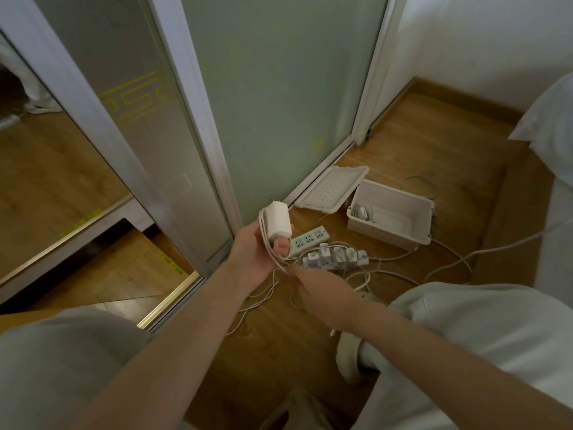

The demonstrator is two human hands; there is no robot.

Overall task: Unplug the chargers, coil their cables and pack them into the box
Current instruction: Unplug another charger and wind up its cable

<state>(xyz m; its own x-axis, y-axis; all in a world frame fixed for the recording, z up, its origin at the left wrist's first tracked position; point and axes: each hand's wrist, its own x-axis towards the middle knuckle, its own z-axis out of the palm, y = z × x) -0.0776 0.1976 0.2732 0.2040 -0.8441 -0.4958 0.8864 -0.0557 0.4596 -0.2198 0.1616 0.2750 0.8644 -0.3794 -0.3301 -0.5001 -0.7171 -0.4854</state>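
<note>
The one head-worn wide-angle camera is looking forward and steeply down, catching the box (384,232) right of centre on the floor (434,144). It is hovering close over the left hand (254,252) and right hand (322,293), both nearer the lens than the box.

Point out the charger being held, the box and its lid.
charger (279,220): head view, on the front face of its white body.
box (389,232): head view, on its near outer wall.
lid (331,189): head view, on its perforated panel.
</note>
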